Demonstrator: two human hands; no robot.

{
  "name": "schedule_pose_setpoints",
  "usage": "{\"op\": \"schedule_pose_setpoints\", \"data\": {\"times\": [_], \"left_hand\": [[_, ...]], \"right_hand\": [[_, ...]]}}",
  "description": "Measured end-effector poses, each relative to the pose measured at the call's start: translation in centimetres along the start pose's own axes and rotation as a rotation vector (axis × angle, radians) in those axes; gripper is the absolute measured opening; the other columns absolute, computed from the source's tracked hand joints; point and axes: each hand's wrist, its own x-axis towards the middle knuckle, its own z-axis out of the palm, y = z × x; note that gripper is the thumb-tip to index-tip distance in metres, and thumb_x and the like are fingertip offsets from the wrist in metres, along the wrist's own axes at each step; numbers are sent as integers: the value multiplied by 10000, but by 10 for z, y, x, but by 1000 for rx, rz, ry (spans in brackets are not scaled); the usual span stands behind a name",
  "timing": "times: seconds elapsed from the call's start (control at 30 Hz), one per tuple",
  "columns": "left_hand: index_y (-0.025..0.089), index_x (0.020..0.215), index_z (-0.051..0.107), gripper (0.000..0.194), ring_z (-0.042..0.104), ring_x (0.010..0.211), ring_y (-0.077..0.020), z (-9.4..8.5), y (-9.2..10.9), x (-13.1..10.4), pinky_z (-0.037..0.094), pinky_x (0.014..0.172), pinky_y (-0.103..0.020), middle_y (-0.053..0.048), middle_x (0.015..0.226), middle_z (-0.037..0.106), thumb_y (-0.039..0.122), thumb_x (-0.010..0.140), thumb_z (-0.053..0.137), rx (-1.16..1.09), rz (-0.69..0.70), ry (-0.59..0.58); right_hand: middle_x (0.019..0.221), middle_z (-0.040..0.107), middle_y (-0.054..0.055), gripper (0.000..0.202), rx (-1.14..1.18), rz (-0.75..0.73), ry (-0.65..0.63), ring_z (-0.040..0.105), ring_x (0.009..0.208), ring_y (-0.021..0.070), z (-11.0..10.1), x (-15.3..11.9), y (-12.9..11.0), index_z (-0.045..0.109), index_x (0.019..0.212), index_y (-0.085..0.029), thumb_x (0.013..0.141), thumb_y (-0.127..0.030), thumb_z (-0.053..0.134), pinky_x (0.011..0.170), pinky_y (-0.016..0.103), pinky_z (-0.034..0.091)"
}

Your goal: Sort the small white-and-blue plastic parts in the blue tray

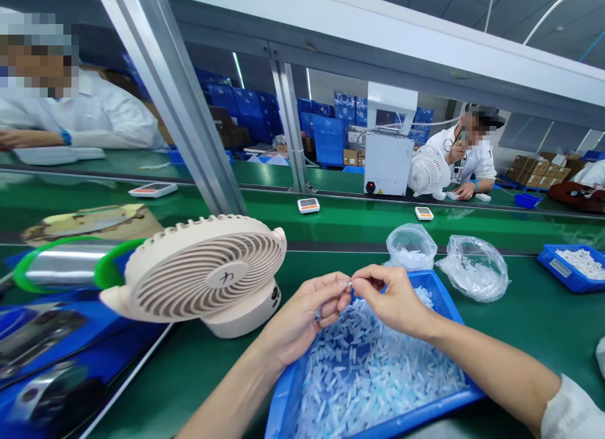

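Over the far part of a blue tray (452,303), my left hand (312,313) and my right hand (390,300) meet fingertip to fingertip. Both are closed in a pinch around one small whitish piece (350,284); fingers cover most of it, so its exact kind is hidden. Beneath them, many small white and pale-blue plastic pieces (378,370) lie loose in the tray. Just behind the tray stands an open clear plastic bag (412,247) with white pieces inside. A second clear bag (475,269) sits to its right.
A beige fan (227,275) stands left of my hands, beside a spool (70,266) with green flanges. Tools lie in a blue bin (118,344) at left. Another blue tray (562,269) of white parts is at right. Beyond the green belt, people (477,155) work near a white machine (387,165).
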Motion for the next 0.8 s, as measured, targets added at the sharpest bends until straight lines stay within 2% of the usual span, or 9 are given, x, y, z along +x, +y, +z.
{"op": "schedule_pose_setpoints", "data": {"times": [0.8], "left_hand": [[127,611,513,210,204,398,-15,-3,-4,0,133,369,-148,44,475,432,308,665,606,-56,20,-21]], "right_hand": [[598,597,-1,186,-39,3,-11,488,533,83,-3,0,-4,627,670,-153,749,-209,468,497,195,381]]}}
